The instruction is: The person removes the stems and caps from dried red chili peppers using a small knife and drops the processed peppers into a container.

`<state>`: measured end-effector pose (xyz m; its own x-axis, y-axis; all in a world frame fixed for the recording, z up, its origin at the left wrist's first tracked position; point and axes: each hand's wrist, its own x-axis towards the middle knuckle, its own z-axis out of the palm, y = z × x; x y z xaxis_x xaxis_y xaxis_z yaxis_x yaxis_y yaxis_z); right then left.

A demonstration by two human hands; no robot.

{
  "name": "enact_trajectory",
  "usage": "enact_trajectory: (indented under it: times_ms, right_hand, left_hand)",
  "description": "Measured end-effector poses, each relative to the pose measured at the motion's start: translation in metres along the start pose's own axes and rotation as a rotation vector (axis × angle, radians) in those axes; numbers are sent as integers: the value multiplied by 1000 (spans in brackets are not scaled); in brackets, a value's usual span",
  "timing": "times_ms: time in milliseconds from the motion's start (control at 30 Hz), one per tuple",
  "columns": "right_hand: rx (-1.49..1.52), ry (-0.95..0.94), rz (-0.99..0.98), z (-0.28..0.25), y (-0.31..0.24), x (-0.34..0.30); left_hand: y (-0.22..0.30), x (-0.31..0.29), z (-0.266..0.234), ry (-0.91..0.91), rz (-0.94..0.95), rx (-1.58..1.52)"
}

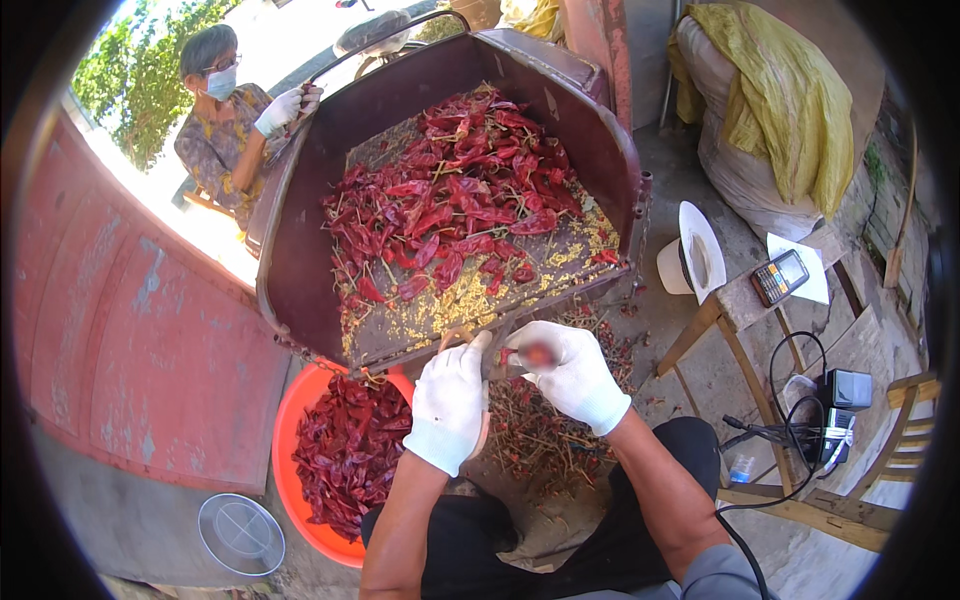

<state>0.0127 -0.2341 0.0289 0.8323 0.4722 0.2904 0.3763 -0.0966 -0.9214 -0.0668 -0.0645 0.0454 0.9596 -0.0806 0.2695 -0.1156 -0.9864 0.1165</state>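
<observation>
My left hand (448, 398), in a white glove, is closed around a pair of scissors with tan loop handles (456, 334). Their grey blades are partly hidden between my two hands. Right beside it, my gloved right hand (577, 372) pinches a dried red chili pepper (538, 353), its stem side turned toward the blades. Both hands are just in front of the lip of a dark red cart bed (285, 270), where a heap of dried chili peppers (450, 190) lies among scattered yellow seeds (440, 305). An orange basin (290, 470) of peppers stands below, left of my left hand.
Cut stems (540, 435) litter the ground between my legs. At left lies a round sieve (241, 534). A masked person (225, 130) works beyond the cart. On the right are a wooden stool (735, 315) with a handheld device (780, 277), a hat (692, 255), cables and sacks (770, 110).
</observation>
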Motion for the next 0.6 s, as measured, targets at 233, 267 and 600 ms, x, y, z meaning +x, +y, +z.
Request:
enact_trajectory:
  times_ms: [233,267,600]
  right_hand:
    - [89,106,-117,9,3,-1]
    - [78,125,-146,10,4,-2]
    - [119,227,2,20,1,-3]
  left_hand:
    - [4,4,6,-43,-128,-29]
    - [5,5,5,-63,-143,-23]
    - [0,2,14,-155,-151,58]
